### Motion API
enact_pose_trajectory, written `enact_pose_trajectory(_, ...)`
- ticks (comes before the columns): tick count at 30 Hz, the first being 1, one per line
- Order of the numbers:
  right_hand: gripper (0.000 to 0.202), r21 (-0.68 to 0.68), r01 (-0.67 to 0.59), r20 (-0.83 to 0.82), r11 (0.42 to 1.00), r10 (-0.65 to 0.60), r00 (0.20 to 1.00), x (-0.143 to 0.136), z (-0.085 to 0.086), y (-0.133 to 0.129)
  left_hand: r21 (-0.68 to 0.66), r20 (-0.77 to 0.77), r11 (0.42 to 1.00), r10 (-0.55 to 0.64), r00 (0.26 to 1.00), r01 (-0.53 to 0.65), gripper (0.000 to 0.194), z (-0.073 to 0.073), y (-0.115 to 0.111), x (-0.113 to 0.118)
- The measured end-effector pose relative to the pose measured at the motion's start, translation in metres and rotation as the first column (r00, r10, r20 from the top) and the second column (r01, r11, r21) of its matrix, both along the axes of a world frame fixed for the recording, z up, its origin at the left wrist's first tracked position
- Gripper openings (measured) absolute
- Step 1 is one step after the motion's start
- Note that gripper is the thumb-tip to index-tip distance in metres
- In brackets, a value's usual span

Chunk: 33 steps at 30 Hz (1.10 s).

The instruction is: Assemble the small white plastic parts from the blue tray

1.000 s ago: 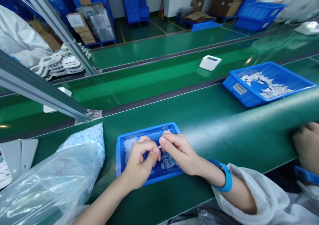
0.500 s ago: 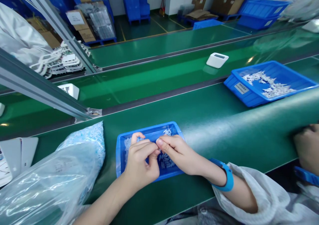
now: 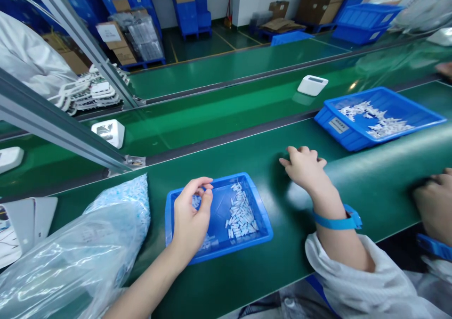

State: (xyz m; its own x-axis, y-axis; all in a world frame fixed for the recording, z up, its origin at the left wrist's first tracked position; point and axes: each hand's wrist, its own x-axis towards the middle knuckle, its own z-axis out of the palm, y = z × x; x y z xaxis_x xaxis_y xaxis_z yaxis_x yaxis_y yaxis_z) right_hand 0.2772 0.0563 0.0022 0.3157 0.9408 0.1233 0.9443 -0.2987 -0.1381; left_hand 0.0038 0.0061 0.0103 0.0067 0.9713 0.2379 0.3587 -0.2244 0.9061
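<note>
My left hand (image 3: pixel 192 210) is over the left side of a small blue tray (image 3: pixel 266 224). Its fingers are curled and its thumb is close to the fingertips; whatever small thing they may pinch cannot be made out. Inside the tray, a heap of small pale-blue and white plastic pieces (image 3: pixel 242 213) lies on the right, and translucent pieces partly hidden by my left hand lie on the left. My right hand (image 3: pixel 305 166), with a blue wristband (image 3: pixel 335 221), hovers above the green bench between the two trays. Its fingers are apart, pointing down, with nothing visible in them.
A larger blue tray (image 3: pixel 339 126) holds white pieces at the right. To the left lie a clear plastic bag (image 3: pixel 116 215) of pale-blue bits and a white housing (image 3: pixel 38 220). White devices (image 3: pixel 312 85) sit on the green belt behind. A metal post (image 3: pixel 70 116) slants at left; another person's hand (image 3: pixel 436 196) is at right.
My hands were together over the small tray. The right has moved away to the right and forward, uncovering the pieces; the left has shifted slightly left. Devices on the belt have moved right.
</note>
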Motion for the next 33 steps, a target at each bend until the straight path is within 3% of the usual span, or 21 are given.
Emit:
enact_pose_trajectory(1, 0.023, 0.039, -0.038, -0.012, 0.999, 0.038, 0.999, -0.001, 0.002, -0.001, 0.01, -0.034, 1.0, 0.006, 0.999, -0.005, 0.019, 0.0, 0.001, 0.0)
enact_pose_trajectory(3, 0.024, 0.162, -0.228, -0.134, 0.96, 0.25, 0.959, -0.013, 0.01, -0.004, 0.013, -0.169, 0.999, -0.029, 0.985, 0.032, 0.025, 0.005, 0.003, -0.003)
enact_pose_trajectory(5, 0.02, 0.284, -0.445, -0.291, 0.849, 0.519, 0.804, -0.034, 0.02, -0.01, -0.034, -0.411, 0.988, -0.152, 0.899, 0.151, 0.027, 0.013, 0.004, -0.009)
enact_pose_trajectory(6, 0.017, 0.317, -0.541, -0.326, 0.779, 0.625, 0.709, -0.046, 0.024, -0.013, -0.09, -0.546, 0.97, -0.237, 0.804, 0.226, 0.026, 0.018, 0.004, -0.012)
enact_pose_trajectory(8, 0.015, 0.268, -0.736, -0.328, 0.622, 0.777, 0.537, -0.067, 0.026, -0.021, -0.239, -0.728, 0.918, -0.385, 0.567, 0.317, 0.024, 0.026, 0.004, -0.019)
enact_pose_trajectory(10, 0.019, 0.144, -0.855, -0.256, 0.499, 0.853, 0.455, -0.083, 0.02, -0.029, -0.372, -0.786, 0.872, -0.478, 0.391, 0.318, 0.023, 0.029, 0.003, -0.022)
enact_pose_trajectory(12, 0.021, 0.047, -0.893, -0.141, 0.447, 0.888, 0.437, -0.093, 0.008, -0.034, -0.435, -0.804, 0.852, -0.513, 0.3, 0.29, 0.02, 0.027, 0.002, -0.022)
enact_pose_trajectory(14, 0.02, -0.004, -0.897, -0.049, 0.442, 0.896, 0.441, -0.098, -0.002, -0.036, -0.45, -0.814, 0.848, -0.518, 0.261, 0.281, 0.019, 0.021, 0.001, -0.02)
enact_pose_trajectory(19, 0.021, -0.039, -0.894, 0.02, 0.445, 0.895, 0.445, -0.1, -0.008, -0.035, -0.449, -0.801, 0.835, -0.534, 0.27, 0.318, 0.026, 0.013, 0.001, -0.017)
enact_pose_trajectory(22, 0.02, -0.05, -0.892, 0.043, 0.45, 0.893, 0.448, -0.101, -0.005, -0.036, -0.403, -0.826, 0.861, -0.488, 0.281, 0.309, 0.029, 0.017, 0.001, -0.016)
enact_pose_trajectory(24, 0.021, -0.043, -0.905, 0.028, 0.423, 0.906, 0.422, -0.101, -0.004, -0.037, -0.358, -0.84, 0.883, -0.446, 0.309, 0.303, 0.03, 0.019, 0.001, -0.015)
enact_pose_trajectory(27, 0.023, -0.017, -0.918, -0.018, 0.396, 0.918, 0.396, -0.103, -0.002, -0.039, -0.26, -0.812, 0.912, -0.384, 0.439, 0.317, 0.025, 0.019, 0.001, -0.012)
enact_pose_trajectory(30, 0.019, -0.03, -0.904, -0.006, 0.427, 0.904, 0.427, -0.107, 0.0, -0.039, -0.195, -0.733, 0.941, -0.327, 0.596, 0.276, 0.019, 0.012, 0.002, -0.009)
enact_pose_trajectory(33, 0.016, -0.07, -0.894, 0.046, 0.443, 0.896, 0.441, -0.113, 0.0, -0.038, -0.221, -0.674, 0.951, -0.308, 0.671, 0.215, 0.018, 0.003, 0.005, -0.007)
